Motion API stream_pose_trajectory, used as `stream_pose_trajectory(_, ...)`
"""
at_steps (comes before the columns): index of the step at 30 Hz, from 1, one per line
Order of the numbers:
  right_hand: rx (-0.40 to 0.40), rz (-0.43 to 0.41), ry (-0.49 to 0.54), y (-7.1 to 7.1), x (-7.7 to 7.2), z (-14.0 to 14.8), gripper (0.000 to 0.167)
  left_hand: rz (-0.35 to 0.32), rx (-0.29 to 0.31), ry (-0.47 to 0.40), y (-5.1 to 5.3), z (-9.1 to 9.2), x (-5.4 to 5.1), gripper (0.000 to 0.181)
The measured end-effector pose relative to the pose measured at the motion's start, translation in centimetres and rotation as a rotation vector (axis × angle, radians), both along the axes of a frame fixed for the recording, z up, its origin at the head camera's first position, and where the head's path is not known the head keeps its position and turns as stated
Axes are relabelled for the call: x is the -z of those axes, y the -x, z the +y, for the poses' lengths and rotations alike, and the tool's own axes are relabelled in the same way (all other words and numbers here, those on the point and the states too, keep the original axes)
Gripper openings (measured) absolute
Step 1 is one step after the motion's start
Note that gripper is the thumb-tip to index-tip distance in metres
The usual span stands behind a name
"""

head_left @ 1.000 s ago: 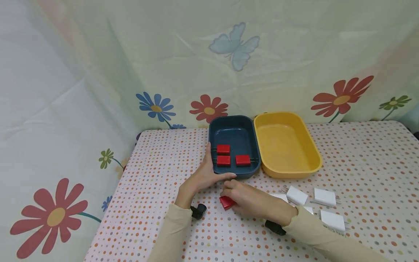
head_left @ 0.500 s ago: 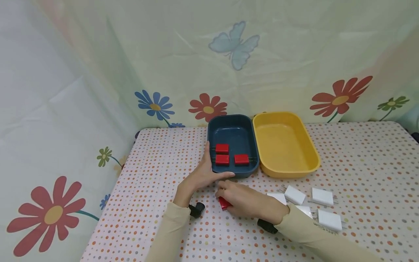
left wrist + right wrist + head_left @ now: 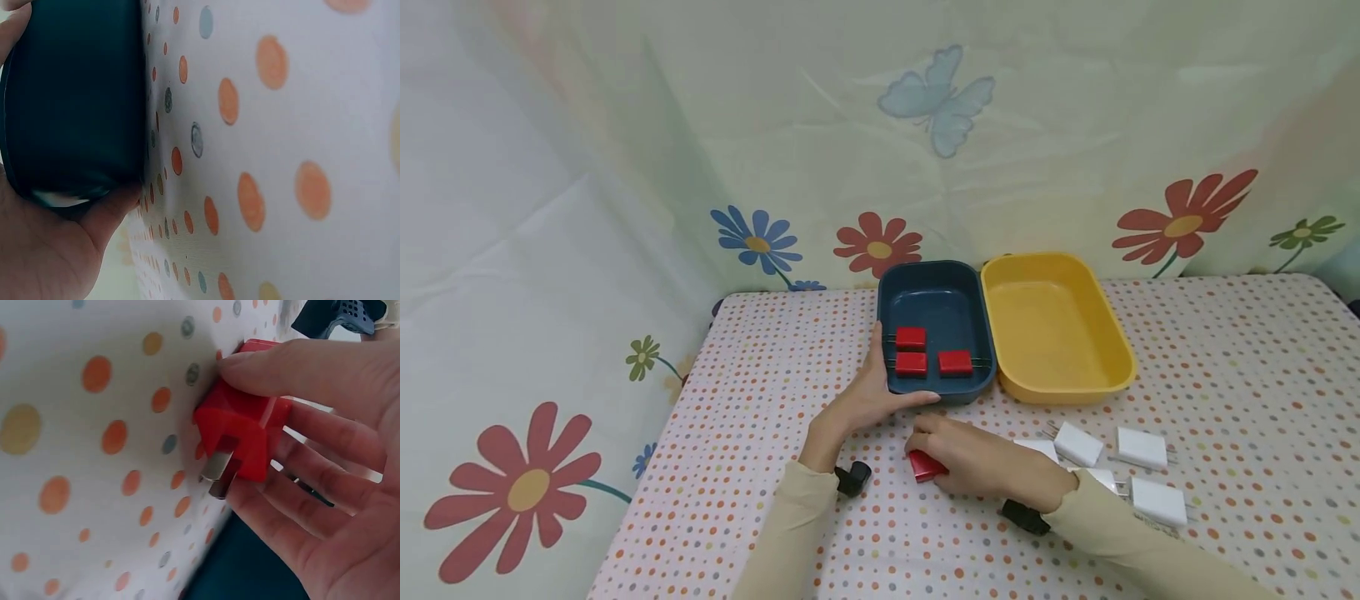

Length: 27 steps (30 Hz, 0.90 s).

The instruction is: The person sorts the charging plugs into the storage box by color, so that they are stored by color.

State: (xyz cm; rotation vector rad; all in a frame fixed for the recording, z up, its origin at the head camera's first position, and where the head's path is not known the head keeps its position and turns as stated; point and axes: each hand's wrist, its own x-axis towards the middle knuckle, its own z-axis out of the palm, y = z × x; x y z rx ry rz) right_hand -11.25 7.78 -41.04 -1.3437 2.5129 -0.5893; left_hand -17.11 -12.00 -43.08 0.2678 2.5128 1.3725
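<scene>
My right hand (image 3: pixel 966 454) pinches a red plug-in charger (image 3: pixel 240 419) just above the spotted cloth, its thumb on one side and fingers on the other. Two flat metal prongs (image 3: pixel 219 472) stick out of the charger in the right wrist view. With fingers and thumb spread straight, my left hand (image 3: pixel 871 398) rests against the near left corner of the dark blue tray (image 3: pixel 934 279). Inside that tray lie three red chargers, one upper left (image 3: pixel 911 337), one below it (image 3: pixel 911 364) and one at right (image 3: pixel 955 363).
A yellow tray (image 3: pixel 1116 333) stands against the blue one's right side. Several white chargers (image 3: pixel 1157 502) lie on the spotted tablecloth (image 3: pixel 790 367) right of my right hand, some partly behind that forearm. A flowered curtain (image 3: pixel 1037 167) hangs behind the table.
My right hand shifts slightly left and back again, with the red charger in its grip throughout. The left hand stays at the blue tray's corner.
</scene>
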Motion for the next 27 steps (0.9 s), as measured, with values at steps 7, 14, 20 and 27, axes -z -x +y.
stream_pose_trajectory(7,0.014,-0.106,0.032,0.2,-1.3,1.7,0.039,-0.017,0.001,0.009,-0.1,0.2,0.0,0.134)
stream_pose_trajectory(14,0.031,0.012,0.204,2.3,-5.0,4.0,0.042,0.010,0.040,-0.034,0.2,-0.1,0.1,0.129)
stream_pose_trajectory(20,0.158,0.102,0.301,5.5,-6.6,4.4,0.042,-0.024,0.031,-0.008,0.1,-0.1,0.0,0.131)
stream_pose_trajectory(27,0.336,0.128,0.337,9.2,-5.1,3.7,0.042,-0.034,0.019,-0.004,-0.1,0.0,-0.1,0.131)
